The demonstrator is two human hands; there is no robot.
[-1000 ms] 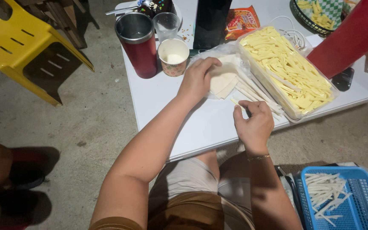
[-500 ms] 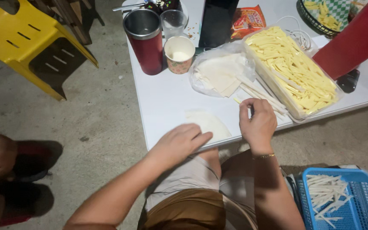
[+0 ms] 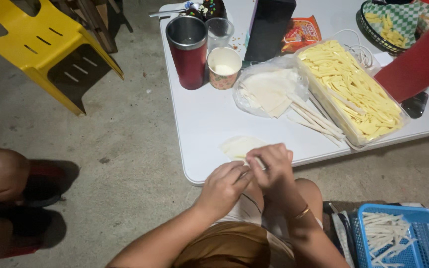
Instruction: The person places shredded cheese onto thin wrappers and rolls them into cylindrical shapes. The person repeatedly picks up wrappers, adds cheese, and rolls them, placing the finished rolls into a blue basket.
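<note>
Head camera looks down on a thin, pale, translucent square wrapper sheet (image 3: 239, 147) lying flat at the near edge of the white folding table (image 3: 199, 124). Both hands meet over its near corner: the left hand (image 3: 223, 186) and the right hand (image 3: 273, 168) have their fingertips pinched together on the wrapper's edge, and a pale strip shows between the fingers. Just beyond sits a clear plastic bag of stacked wrappers (image 3: 269, 90), beside a clear tub of yellow cheese sticks (image 3: 351, 89).

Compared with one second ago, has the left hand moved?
Yes. The left hand has come away from the bag of wrappers, back to the near table edge beside the right hand.
</note>
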